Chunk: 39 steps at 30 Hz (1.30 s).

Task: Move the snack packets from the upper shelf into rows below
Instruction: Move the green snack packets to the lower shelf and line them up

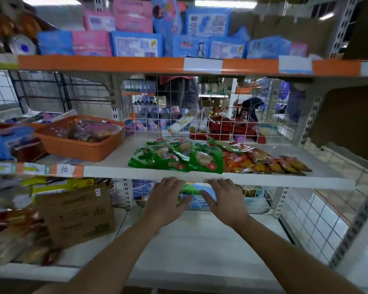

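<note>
My bare forearms reach in over the white bottom shelf board [200, 240]. Both hands are flat with the palms down. My left hand [165, 200] and my right hand [223, 200] lie side by side, the fingers straight and loosely spread, the thumbs angled toward each other, and neither holds anything. My fingertips end at the lower edge of the white front lip of the middle shelf [263, 180] (whether they touch it or only pass beneath it, I cannot tell).

In the gap between my hands shows a blue and green packet [194, 193]. It sits in a white wire basket [257, 200] at the back of the lower level and is mostly hidden by my fingers. To the left stands a brown cardboard box [77, 215], and the goods beside it are too blurred to make out.

Just above my hands, on the middle shelf, lie the glossy green snack packets [179, 158], overlapping in a loose pile near the front edge. The orange-red snack packets [261, 161] are fanned out touching their right side. Farther left on that shelf sits an orange plastic tub [79, 145] of wrapped goods. Behind is a white wire mesh back panel [200, 115], and past it the aisle is unclear. On the top shelf, blue and pink flat packs [136, 45] stand upright, cut off by the upper edge.
</note>
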Motion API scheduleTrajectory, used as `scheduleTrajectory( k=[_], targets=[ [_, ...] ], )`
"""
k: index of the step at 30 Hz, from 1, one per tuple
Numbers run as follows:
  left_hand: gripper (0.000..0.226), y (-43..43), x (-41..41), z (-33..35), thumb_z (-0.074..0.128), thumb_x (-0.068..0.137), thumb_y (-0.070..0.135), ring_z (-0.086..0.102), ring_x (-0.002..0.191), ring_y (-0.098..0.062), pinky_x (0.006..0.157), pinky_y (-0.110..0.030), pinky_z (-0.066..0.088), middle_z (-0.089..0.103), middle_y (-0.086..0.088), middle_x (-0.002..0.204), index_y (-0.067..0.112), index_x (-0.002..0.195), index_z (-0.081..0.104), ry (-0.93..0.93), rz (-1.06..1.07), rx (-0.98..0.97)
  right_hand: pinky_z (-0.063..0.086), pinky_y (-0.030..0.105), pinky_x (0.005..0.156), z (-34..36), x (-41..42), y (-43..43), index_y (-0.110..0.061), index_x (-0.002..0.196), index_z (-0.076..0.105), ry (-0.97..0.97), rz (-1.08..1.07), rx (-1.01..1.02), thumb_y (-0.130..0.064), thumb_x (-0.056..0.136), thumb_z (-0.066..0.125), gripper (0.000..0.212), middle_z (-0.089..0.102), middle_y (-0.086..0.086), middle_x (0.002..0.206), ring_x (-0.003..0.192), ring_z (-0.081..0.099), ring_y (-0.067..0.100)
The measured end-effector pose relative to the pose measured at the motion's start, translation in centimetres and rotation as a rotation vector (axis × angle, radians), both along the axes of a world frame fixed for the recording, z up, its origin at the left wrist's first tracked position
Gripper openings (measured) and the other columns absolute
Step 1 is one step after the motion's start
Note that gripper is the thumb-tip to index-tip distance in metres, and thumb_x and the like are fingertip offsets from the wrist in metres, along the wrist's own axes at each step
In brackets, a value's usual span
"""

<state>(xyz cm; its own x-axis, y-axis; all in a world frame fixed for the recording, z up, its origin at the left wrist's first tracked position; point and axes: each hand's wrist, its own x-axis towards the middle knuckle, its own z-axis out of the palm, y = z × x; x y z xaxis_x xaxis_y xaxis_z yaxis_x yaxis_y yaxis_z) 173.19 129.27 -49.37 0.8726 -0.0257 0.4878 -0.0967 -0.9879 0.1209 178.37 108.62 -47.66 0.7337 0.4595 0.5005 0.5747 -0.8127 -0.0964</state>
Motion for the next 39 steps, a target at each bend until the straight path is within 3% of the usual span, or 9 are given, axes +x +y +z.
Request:
scheduleTrajectory(
  k=[5,8,14,19,23,26,29,34,39],
  targets=[
    [0.063,0.0,2.5,2.9,0.03,0.094,0.063,0.05,0.11,-0.019,0.092,-0.036,0.044,0.058,0.001,0.121,0.016,0.125,0.06,-0.095,-0.024,-0.051,0.052,0.04,0.074,2.6,2.1,0.3,-0.014,0.11,0.069,-0.016,-0.038,0.053,-0.057,0.095,0.031,0.059,0.07,0.007,0.096,0.093,0.062,0.031],
    [0.05,0.5,4.4,4.2,0.042,0.098,0.054,0.052,0.105,-0.019,0.09,-0.035,0.046,0.06,-0.003,0.113,0.012,0.116,0.063,-0.154,-0.024,-0.147,0.05,0.042,0.077,3.5,3.7,0.6,-0.013,0.111,0.066,0.0,-0.066,0.099,-0.047,0.095,0.042,0.045,0.067,0.01,0.098,0.092,0.059,0.033],
    [0.032,1.9,9.4,6.2,0.055,0.098,0.041,0.055,0.084,-0.024,0.071,-0.033,0.044,0.054,-0.005,0.087,0.012,0.086,0.056,-0.175,0.054,-0.415,0.046,0.043,0.096,5.2,6.8,2.0,-0.011,0.13,0.051,0.167,-0.141,0.182,-0.044,0.097,0.053,0.047,0.057,0.017,0.122,0.112,0.051,0.035],
    [0.066,3.2,14.1,6.6,0.066,0.084,0.059,0.063,0.094,-0.027,0.066,-0.032,0.051,0.063,-0.012,0.108,0.005,0.119,0.053,0.04,0.233,-0.681,0.05,0.046,0.096,5.9,9.9,3.0,-0.008,0.136,0.035,0.391,-0.217,0.304,-0.061,0.089,0.058,0.075,0.054,0.018,0.123,0.112,0.054,0.034],
    [0.073,3.3,15.7,6.8,0.069,0.08,0.063,0.056,0.062,-0.01,0.045,-0.02,0.037,0.059,0.0,0.078,0.002,0.117,0.053,0.1,0.33,-0.653,0.051,0.039,0.093,6.3,11.6,3.1,-0.006,0.138,0.034,0.508,-0.216,0.371,-0.073,0.072,0.068,0.1,0.055,0.012,0.125,0.114,0.056,0.031],
    [0.077,2.9,16.5,7.3,0.067,0.075,0.072,0.063,0.068,-0.017,0.061,-0.031,0.056,0.064,-0.003,0.081,0.006,0.111,0.053,0.115,0.404,-0.633,0.05,0.033,0.086,6.7,11.9,3.3,-0.006,0.134,0.039,0.527,-0.239,0.353,-0.072,0.064,0.076,0.103,0.058,0.008,0.122,0.111,0.059,0.027],
    [0.075,2.8,16.5,7.8,0.076,0.07,0.066,0.066,0.083,-0.022,0.076,-0.038,0.058,0.065,-0.005,0.092,0.009,0.11,0.048,0.149,0.434,-0.592,0.053,0.031,0.087,6.6,12.5,3.5,-0.01,0.124,0.051,0.547,-0.252,0.335,-0.065,0.057,0.084,0.093,0.065,0.002,0.114,0.104,0.063,0.022],
    [0.073,3.5,16.0,8.4,0.089,0.069,0.038,0.054,0.092,-0.019,0.074,-0.031,0.046,0.053,-0.002,0.096,0.005,0.116,0.043,0.154,0.338,-0.761,0.056,0.039,0.091,6.3,13.3,3.1,-0.018,0.115,0.062,0.639,-0.216,0.442,-0.052,0.05,0.093,0.08,0.07,0.0,0.106,0.096,0.065,0.019],
    [0.063,4.8,15.2,8.4,0.09,0.068,0.015,0.059,0.101,-0.019,0.077,-0.029,0.046,0.06,-0.004,0.103,0.002,0.114,0.05,0.075,0.254,-0.993,0.051,0.028,0.084,7.2,12.6,2.4,-0.012,0.108,0.056,0.661,-0.183,0.525,-0.027,0.063,0.093,0.059,0.062,-0.004,0.097,0.093,0.056,0.015]
  ],
)
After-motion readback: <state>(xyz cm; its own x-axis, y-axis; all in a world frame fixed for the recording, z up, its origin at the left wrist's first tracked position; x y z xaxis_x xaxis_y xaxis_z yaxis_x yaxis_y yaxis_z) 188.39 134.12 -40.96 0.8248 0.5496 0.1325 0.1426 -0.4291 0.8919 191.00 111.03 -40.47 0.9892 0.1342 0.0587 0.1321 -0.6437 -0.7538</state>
